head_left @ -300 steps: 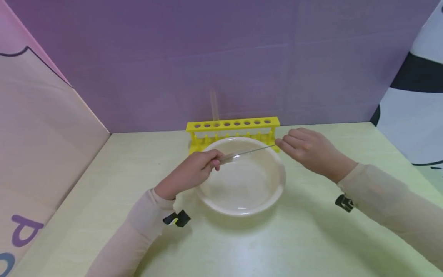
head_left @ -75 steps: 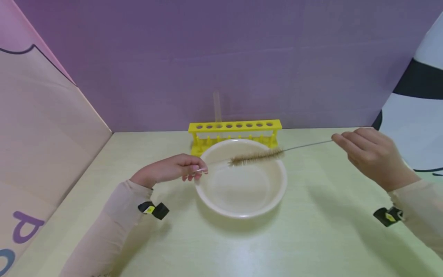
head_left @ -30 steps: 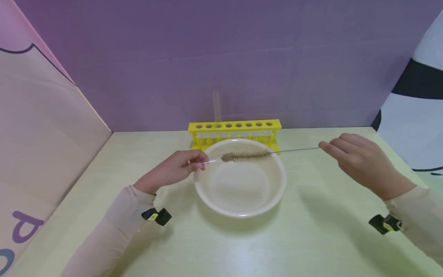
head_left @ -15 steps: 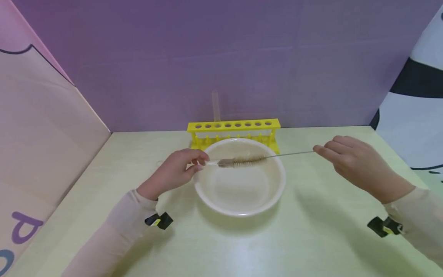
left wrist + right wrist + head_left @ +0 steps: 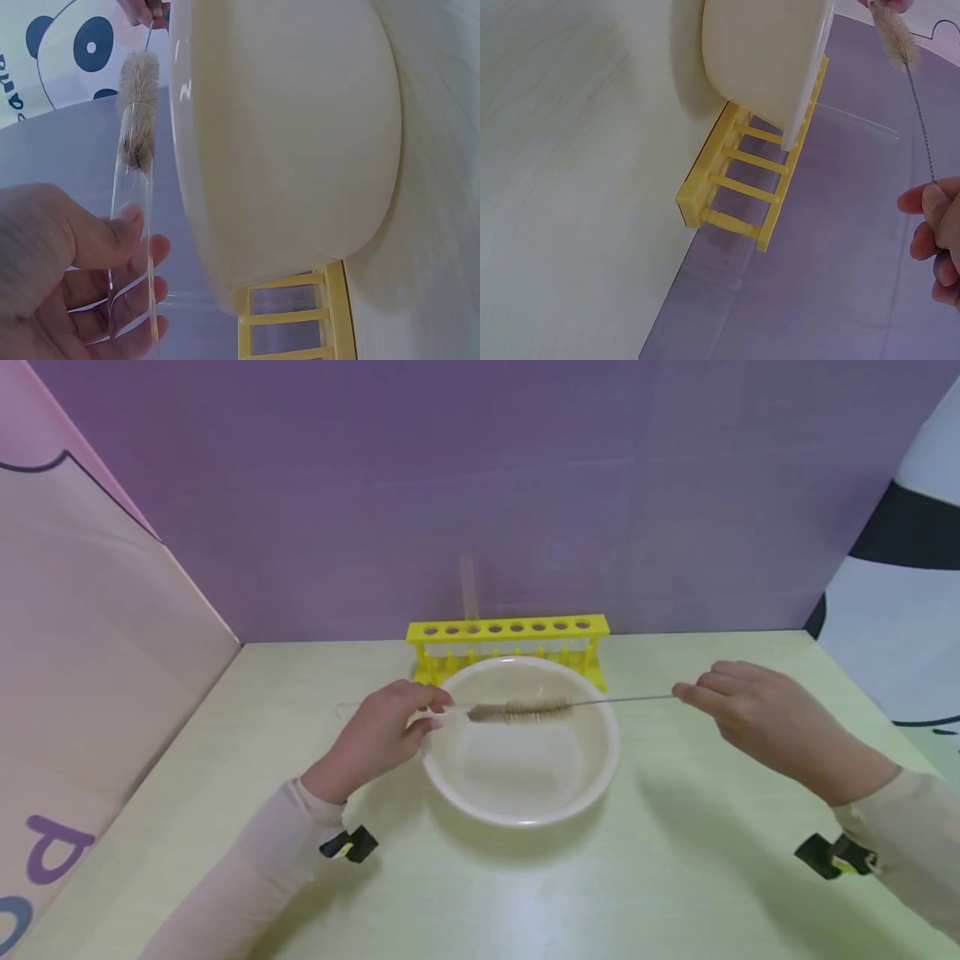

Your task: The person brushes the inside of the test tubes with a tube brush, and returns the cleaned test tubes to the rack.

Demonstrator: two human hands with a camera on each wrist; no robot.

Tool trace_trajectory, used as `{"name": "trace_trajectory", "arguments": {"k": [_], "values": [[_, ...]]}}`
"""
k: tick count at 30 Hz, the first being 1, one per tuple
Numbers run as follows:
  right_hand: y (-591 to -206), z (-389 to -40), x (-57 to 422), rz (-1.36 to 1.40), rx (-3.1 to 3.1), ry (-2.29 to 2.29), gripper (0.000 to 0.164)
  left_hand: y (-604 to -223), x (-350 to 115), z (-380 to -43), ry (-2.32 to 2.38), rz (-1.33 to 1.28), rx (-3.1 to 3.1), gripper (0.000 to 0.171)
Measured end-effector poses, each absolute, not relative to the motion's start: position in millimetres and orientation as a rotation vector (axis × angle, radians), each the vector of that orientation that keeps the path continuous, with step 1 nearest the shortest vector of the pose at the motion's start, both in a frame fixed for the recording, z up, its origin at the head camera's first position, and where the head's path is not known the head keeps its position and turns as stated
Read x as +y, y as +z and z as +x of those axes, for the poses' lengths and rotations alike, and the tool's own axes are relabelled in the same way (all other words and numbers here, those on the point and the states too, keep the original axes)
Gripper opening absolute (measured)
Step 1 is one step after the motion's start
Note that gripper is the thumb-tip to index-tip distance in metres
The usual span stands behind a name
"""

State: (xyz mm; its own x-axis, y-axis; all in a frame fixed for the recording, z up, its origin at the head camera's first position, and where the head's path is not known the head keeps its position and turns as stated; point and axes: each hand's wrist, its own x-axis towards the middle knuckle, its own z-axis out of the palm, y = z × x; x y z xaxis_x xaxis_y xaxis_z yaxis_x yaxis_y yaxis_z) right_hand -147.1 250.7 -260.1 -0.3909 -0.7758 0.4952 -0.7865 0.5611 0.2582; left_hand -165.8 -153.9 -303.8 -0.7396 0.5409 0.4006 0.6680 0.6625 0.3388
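My left hand [image 5: 382, 727] grips a clear glass test tube [image 5: 133, 191] between thumb and fingers, its mouth turned to the right. The bristles of a test tube brush [image 5: 538, 710] sit partly inside that mouth; the rest of the tan bristles stay outside, as the left wrist view shows. My right hand [image 5: 757, 718] pinches the far end of the brush's thin twisted wire handle [image 5: 921, 120]. Tube and brush lie nearly level in one line above a white basin [image 5: 525, 814]. Inside the basin's near half the bottom shows pale and smooth.
Behind the basin stands a yellow test tube rack [image 5: 510, 628], partly hidden by the rim. One clear test tube [image 5: 468, 589] stands upright in it. A purple backdrop [image 5: 525, 502] rises at the table's [image 5: 517, 902] back edge, with printed panels on both sides.
Ten seconds ago the bristles were inside the tube; later they were fully out. Since then the hands have drawn closer, and the brush tip has gone into the tube's mouth.
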Motion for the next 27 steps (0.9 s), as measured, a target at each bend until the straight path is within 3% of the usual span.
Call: {"name": "trace_trajectory", "arguments": {"k": [19,27], "values": [[-263.4,-147.6,242.8,1.274,-2.224,0.133,0.037,-308.8,-151.0,-156.8,-0.603,-0.901,-2.405,0.026],[-268.9,-148.4,240.5,1.298,-2.32,0.153,0.039,-313.7,-149.1,-157.5,-0.565,-0.898,-2.337,0.027]]}}
